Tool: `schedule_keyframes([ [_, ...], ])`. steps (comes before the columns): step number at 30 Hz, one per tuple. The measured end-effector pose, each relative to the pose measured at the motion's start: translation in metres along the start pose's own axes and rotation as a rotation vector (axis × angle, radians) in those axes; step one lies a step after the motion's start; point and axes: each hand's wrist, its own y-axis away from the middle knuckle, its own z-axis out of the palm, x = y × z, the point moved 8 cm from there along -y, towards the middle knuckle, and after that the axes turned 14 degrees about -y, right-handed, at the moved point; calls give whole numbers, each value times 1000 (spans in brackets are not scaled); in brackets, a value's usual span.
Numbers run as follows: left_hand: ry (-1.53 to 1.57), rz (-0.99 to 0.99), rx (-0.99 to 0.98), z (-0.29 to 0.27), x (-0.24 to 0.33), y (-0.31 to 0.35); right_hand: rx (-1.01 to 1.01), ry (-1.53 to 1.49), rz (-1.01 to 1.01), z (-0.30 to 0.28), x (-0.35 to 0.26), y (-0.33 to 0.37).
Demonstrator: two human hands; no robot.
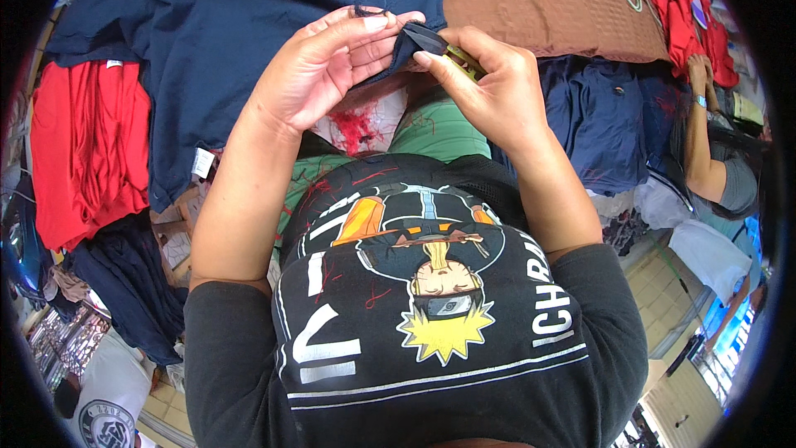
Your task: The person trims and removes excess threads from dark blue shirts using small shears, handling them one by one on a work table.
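My left hand (332, 62) is turned palm up, thumb and fingers closed at the edge of a navy garment (274, 0). A loose dark thread (369, 11) shows by its thumb tip. Opposite it, my right hand (502, 83) grips a small yellow-handled tool, which looks like thread snips (464, 63). Its front end meets a folded navy edge (405, 48) beside my left fingertips. Whether the blades are apart is hidden by the cloth and fingers. Red thread scraps (356, 129) lie on pale cloth over my lap, below my hands.
Brown quilted cloth (547, 4) lies at the far right, with navy garments (589, 120) below it. Red garments (91, 149) are piled at the left. Another person's arm (701, 116) reaches over red cloth (701, 8) at the right edge.
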Motion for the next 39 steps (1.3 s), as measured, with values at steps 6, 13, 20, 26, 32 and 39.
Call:
schedule_keyframes([
  [6,-1302,95,-260,41,24,33,-176,255,-50,-10,-9,-3],
  [13,-2199,303,-101,67,85,74,-275,565,41,-72,-50,-51],
  [20,-1963,695,-29,69,55,7,-57,539,-126,-134,-85,-76],
  [26,-2200,691,-75,49,12,-42,-540,-31,271,-39,70,-30],
  [32,-2150,706,-145,53,18,-47,-444,-314,531,1,85,-4],
  [39,-2115,710,-211,52,29,-43,-312,-322,373,-10,65,-13],
])
